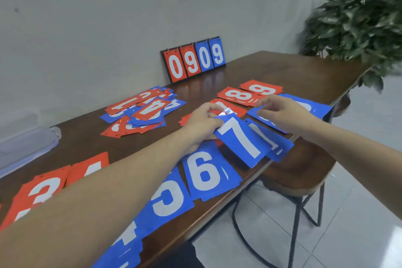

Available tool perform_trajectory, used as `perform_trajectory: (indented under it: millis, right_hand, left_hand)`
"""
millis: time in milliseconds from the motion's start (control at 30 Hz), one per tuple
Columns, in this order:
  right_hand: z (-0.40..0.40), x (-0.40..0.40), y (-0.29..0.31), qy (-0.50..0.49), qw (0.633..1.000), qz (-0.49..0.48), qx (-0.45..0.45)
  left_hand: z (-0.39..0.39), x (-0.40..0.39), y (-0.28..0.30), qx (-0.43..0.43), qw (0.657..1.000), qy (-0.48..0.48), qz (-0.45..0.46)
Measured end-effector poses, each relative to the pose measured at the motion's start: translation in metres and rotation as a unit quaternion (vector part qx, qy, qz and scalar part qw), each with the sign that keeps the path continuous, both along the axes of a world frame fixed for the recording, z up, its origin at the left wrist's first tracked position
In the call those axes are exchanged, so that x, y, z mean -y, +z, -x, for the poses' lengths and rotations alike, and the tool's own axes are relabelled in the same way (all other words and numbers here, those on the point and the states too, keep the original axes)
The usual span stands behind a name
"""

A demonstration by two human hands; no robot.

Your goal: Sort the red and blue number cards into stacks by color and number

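My left hand [202, 122] grips the top edge of a blue 7 card [239, 139], tilted above another blue 7 card [269, 139] on the table. My right hand [280, 113] hovers with loosely curled fingers over a blue card [313, 106] near the table's right edge and holds nothing that I can see. Along the front edge lie blue stacks showing 6 [206, 174], 5 [167, 200] and 4 [128, 239]. Red 3 [43, 189] and red 4 [91, 167] lie at the left. Red 8 [235, 94] and red 9 [261, 88] lie behind my hands. An unsorted red and blue pile [141, 111] sits mid-table.
A scoreboard [193, 60] reading 0909 leans on the wall at the back of the brown table [282, 67]. A clear plastic box [26, 139] sits at the left. A stool [293, 180] stands under the right edge, and a plant [359, 19] rises behind it.
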State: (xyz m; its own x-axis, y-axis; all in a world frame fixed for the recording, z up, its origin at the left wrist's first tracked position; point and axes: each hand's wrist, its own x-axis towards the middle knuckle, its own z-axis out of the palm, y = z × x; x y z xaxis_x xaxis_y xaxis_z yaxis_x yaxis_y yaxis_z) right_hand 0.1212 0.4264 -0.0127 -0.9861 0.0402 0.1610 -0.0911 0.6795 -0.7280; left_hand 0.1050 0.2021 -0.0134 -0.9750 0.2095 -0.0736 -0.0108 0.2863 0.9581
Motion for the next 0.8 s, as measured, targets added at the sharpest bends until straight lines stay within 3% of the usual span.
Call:
perform_trajectory:
  millis: [167, 367, 800]
  right_hand:
    - [0.018, -0.016, -0.009, -0.024, 1.000, 0.004, 0.012]
    - [0.040, -0.015, -0.017, -0.013, 1.000, -0.009, 0.016]
    - [0.120, 0.097, -0.007, 0.092, 0.995, -0.027, 0.007]
  left_hand:
    - [0.023, -0.043, -0.021, -0.106, 0.984, -0.059, 0.130]
    - [0.044, -0.045, -0.041, -0.237, 0.912, -0.070, 0.327]
    - [0.105, 0.105, -0.033, -0.235, 0.925, 0.069, 0.292]
